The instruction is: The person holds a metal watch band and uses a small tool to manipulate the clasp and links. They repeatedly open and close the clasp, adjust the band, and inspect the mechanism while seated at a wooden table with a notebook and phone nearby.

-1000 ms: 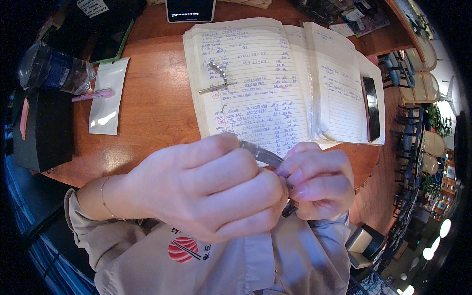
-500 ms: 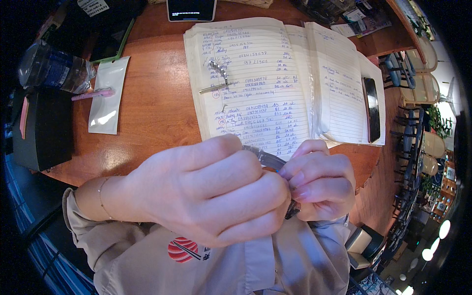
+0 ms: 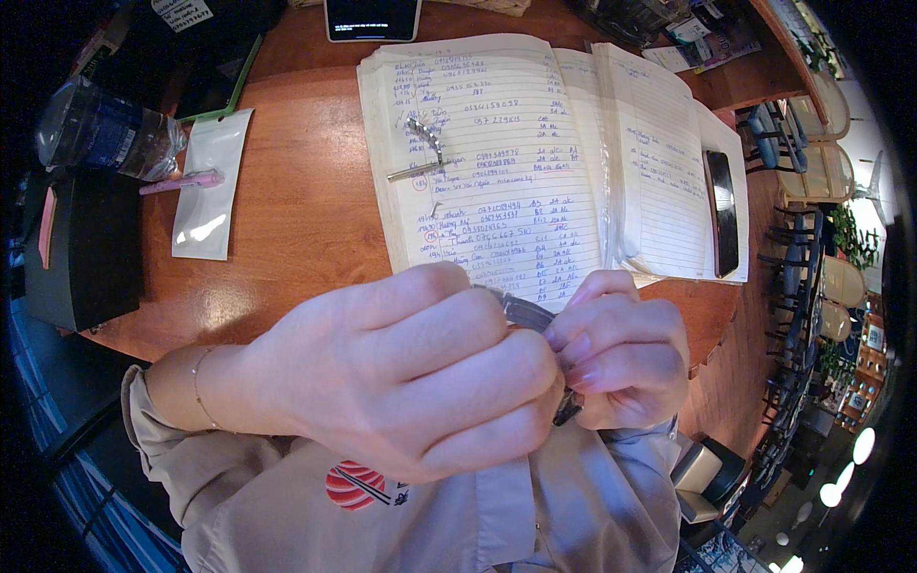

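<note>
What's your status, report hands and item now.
Left hand and right hand both closed on a small dark metal piece, close to chest. Open notebook on wooden table beyond. Nothing between.

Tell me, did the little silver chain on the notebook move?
No. The silver chain lies at the same spot on the open notebook's left page.

dark clip (image 3: 523,310) mostly hidden btwn hands

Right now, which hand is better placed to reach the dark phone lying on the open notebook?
The right hand, probably. The dark phone lies on the open notebook's right-hand page, just beyond that hand, while the left hand sits further left. Both hands grip a small dark metal object, so one must let go.
</note>
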`<state>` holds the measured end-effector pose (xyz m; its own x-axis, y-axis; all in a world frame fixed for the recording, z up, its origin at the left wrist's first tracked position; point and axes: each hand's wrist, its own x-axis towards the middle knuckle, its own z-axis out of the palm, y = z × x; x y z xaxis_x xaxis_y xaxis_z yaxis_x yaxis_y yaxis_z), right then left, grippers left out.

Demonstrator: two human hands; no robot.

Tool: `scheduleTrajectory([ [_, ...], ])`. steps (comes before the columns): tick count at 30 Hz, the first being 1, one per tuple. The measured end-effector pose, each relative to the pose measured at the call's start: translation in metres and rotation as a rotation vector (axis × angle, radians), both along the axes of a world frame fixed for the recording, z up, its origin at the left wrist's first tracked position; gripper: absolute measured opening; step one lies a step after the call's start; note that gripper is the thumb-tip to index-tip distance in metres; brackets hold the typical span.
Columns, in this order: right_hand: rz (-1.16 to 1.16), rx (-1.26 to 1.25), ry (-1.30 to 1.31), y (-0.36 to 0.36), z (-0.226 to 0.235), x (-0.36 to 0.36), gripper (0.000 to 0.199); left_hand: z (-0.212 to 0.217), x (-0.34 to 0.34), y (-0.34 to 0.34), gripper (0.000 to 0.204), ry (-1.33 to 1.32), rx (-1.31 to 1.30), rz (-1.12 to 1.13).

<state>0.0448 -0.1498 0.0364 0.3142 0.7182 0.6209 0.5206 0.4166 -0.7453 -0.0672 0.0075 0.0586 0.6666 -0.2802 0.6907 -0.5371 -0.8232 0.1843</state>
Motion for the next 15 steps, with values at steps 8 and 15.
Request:
scheduleTrajectory([
  [8,-0.021,0.053,0.025,0.0034,-0.0034,-0.0027,0.017,-0.0004,-0.0003,-0.0006,0.032,0.013,-0.008,0.0],
  [15,-0.007,-0.036,-0.065,0.002,0.0031,0.0027,0.019,-0.0036,-0.0034,-0.0016,0.035,0.031,-0.007,0.007],
])
